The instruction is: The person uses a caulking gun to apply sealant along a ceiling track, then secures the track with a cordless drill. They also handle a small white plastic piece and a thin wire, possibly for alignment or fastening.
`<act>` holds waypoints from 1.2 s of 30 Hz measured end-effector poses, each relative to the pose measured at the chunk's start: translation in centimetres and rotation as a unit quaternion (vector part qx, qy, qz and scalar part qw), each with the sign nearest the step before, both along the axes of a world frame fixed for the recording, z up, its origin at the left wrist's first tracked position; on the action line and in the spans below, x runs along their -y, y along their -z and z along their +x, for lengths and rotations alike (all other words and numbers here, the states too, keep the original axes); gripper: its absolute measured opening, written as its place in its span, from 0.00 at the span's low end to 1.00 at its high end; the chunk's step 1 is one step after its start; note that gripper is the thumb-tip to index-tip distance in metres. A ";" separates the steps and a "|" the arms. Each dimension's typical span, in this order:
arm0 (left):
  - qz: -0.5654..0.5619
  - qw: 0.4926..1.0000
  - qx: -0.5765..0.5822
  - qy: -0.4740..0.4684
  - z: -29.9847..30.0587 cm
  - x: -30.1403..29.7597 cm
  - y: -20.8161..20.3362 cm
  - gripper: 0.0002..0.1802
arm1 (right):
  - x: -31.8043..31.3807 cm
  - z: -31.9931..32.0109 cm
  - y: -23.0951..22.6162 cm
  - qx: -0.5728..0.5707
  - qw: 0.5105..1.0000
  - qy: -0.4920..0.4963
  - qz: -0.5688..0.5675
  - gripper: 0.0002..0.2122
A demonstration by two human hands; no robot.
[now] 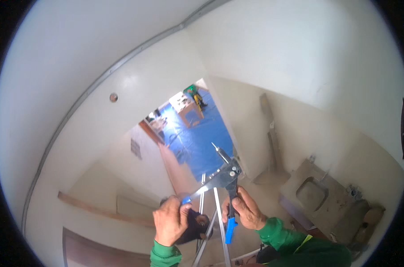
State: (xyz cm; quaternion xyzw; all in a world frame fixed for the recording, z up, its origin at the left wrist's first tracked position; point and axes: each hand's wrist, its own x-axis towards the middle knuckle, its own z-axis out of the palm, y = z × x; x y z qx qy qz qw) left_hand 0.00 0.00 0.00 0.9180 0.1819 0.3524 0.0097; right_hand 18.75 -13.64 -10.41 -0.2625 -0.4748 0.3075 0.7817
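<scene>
A hand riveter [228, 173] with blue grips hangs in front of me, its handles spread wide. A thin pin, which looks like a rivet, sticks out of its nose [215, 147], pointing up and away. My left hand [171, 220] is closed around the end of the silver handle, and only a bit of its blue grip [186, 201] shows. The black handle is in my right hand [246, 209], fingers wrapped round it above the blue grip [231, 230]. Both my sleeves are green.
Beneath the riveter stands a metal ladder [224, 231]. A person in dark clothes [193, 224] is down beside it. At right is a counter with a sink [312, 194]. A metal strip [117, 66] runs along the upper wall. Blue sheeting [202, 142] covers the floor through the doorway.
</scene>
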 end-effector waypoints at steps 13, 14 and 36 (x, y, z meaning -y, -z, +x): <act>0.379 0.911 0.126 0.101 14.4 7.2 -23.3 0.14 | 3.0 7.5 -20.8 -0.135 0.922 0.274 0.239 0.19; 0.394 0.904 0.133 0.100 15.7 7.2 -24.9 0.14 | 2.6 8.3 -22.4 -0.146 0.914 0.279 0.255 0.18; 0.438 0.894 0.083 0.036 11.8 13.7 -34.1 0.19 | 6.7 5.6 -31.0 -0.162 0.906 0.234 0.314 0.13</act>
